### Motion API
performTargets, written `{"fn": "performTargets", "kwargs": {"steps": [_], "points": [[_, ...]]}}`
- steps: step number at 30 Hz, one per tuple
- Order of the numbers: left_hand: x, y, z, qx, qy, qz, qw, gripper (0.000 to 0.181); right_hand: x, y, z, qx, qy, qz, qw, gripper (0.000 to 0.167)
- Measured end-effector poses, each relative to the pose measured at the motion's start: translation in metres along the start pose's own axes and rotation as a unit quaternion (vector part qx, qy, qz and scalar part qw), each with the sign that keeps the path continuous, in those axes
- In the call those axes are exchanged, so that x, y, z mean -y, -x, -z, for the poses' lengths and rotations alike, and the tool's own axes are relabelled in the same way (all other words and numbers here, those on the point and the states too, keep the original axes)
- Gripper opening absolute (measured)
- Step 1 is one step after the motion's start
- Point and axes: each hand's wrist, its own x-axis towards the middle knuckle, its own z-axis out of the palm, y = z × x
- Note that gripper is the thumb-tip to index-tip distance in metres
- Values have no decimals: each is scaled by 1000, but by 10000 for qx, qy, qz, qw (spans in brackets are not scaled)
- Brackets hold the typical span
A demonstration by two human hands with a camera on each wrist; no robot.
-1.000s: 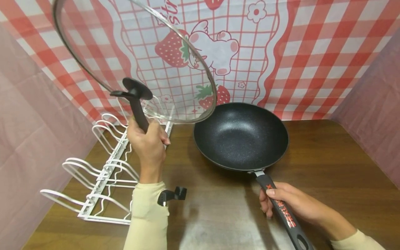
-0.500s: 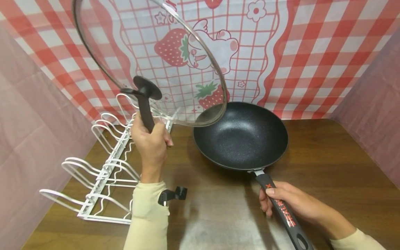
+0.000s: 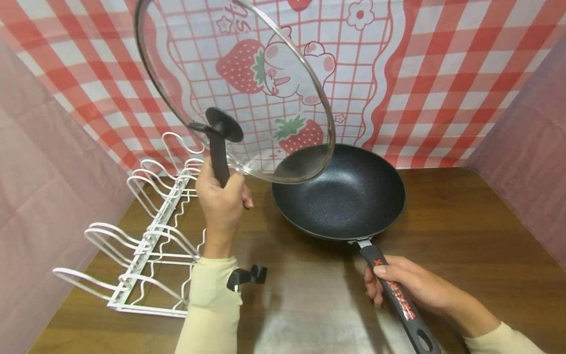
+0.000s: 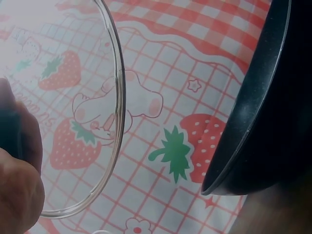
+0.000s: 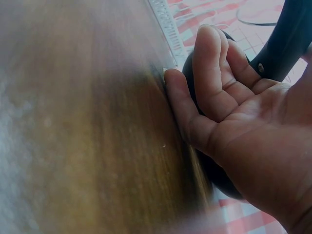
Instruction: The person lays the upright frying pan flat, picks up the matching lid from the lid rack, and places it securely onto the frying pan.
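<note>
A glass lid (image 3: 330, 125) with a metal rim is held up, tilted, at the upper middle of the head view. My left hand (image 3: 223, 201) grips its black upright handle (image 3: 218, 160). Part of the lid overlaps the far left edge of a black wok (image 3: 340, 201) in this view. My right hand (image 3: 411, 280) holds the wok's long handle (image 3: 400, 300), thumb on top and fingers curled beneath. In the left wrist view the lid's rim (image 4: 119, 97) is apart from the wok's side (image 4: 253, 112). Fingers (image 5: 209, 68) bend beside the handle (image 5: 287, 44) in the right wrist view.
A white wire rack (image 3: 148, 241) with several upright loops stands on the wooden table (image 3: 464, 236), left of my left arm. A red-and-white checked cloth (image 3: 442, 88) with strawberries hangs behind. Pink cloth (image 3: 40, 162) covers the sides.
My left hand has moved right with the lid, bringing its rim across the wok's far left edge in the head view. The right hand and the wok stay nearly still.
</note>
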Motion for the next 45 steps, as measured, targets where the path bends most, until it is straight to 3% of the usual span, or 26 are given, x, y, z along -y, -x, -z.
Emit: {"fn": "performTargets", "kwargs": {"steps": [8,22,35,45], "points": [[2,6,-6,292,-120,258,9992,19,1,1,-2,-81,-29,-143,9999,30],[3,16,-22,147,-706,473,9963,16,-3,1,1,29,-173,34,9998,31],[5,21,-35,338,-702,794,9938,10,3,0,-2,-62,-211,-84,9997,30],[4,26,-41,440,-795,761,9930,12,-1,1,-1,-42,-209,-10,9998,30]]}}
